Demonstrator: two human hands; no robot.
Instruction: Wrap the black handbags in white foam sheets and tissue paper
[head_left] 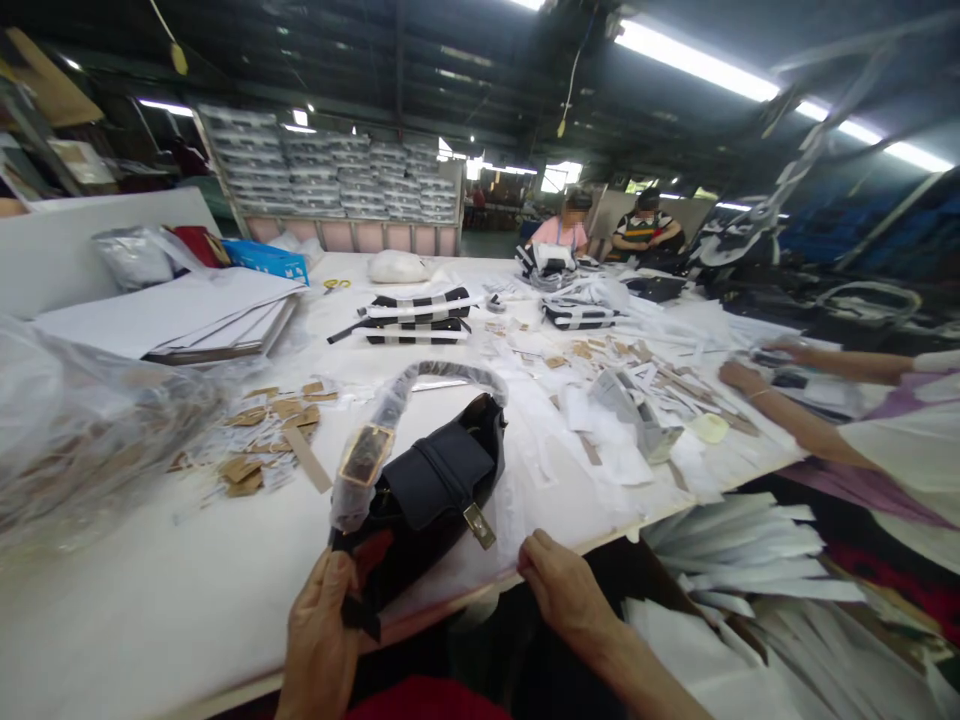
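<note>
A black handbag (439,475) stands tilted on the white table near its front edge. Its flap carries a gold-coloured metal clasp (480,526) that hangs at the front. The shoulder strap (409,385) arches up behind the bag, wrapped in clear plastic, with a large gold-coloured buckle (367,455) at its left end. My left hand (324,610) pinches the bag's near left corner between thumb and fingers. To the right of the bag, apart from it, my right hand (562,590) is at the table edge with curled fingers; whatever they may hold is hidden.
Brown paper tags (281,420) lie left of the bag. Behind it are stacked black-and-white bags (416,318) and yellow scissors (337,285). White sheets (172,310) are piled at left. A co-worker's arms (810,400) reach in from the right, above white paper strips (750,560).
</note>
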